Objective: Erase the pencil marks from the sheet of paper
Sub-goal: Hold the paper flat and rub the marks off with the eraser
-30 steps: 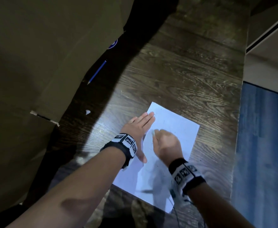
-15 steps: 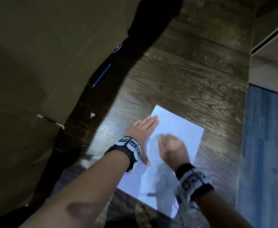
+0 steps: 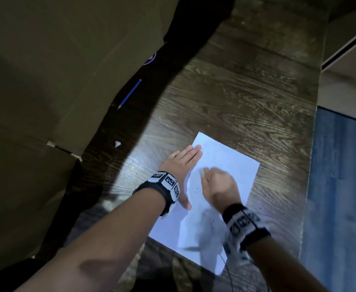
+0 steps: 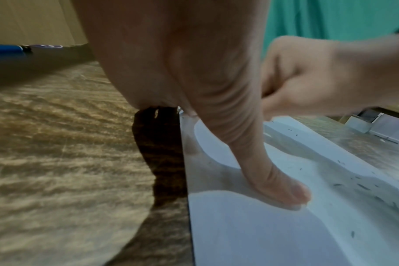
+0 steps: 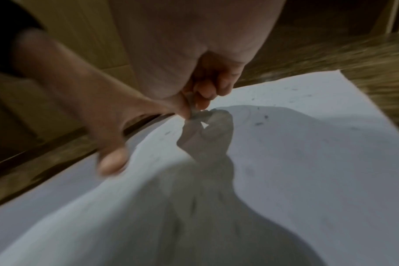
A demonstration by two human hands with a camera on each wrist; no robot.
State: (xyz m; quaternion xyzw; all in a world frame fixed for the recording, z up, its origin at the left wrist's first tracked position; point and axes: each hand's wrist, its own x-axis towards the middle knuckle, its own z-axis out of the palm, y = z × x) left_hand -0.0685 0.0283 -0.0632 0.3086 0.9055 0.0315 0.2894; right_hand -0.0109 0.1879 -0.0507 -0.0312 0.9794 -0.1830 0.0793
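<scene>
A white sheet of paper (image 3: 231,165) lies on the dark wooden table (image 3: 246,98). My left hand (image 3: 181,163) lies flat with straight fingers on the sheet's left edge, its thumb (image 4: 282,187) pressing the paper (image 4: 251,234). My right hand (image 3: 217,184) is curled over the middle of the sheet and pinches a small pale eraser (image 5: 195,112), whose tip (image 3: 201,172) touches the paper (image 5: 307,162). Dark eraser crumbs (image 4: 362,186) and faint pencil marks (image 5: 260,123) are scattered over the sheet. The right hand is blurred.
A blue pencil (image 3: 129,94) lies on the table at the upper left, beside a large cardboard box (image 3: 57,70). A small white scrap (image 3: 117,143) sits left of the sheet. The table's right edge (image 3: 311,165) drops to a blue floor.
My right hand with the eraser has shifted slightly back and forth across the middle of the sheet. The left hand has stayed flat on the left edge.
</scene>
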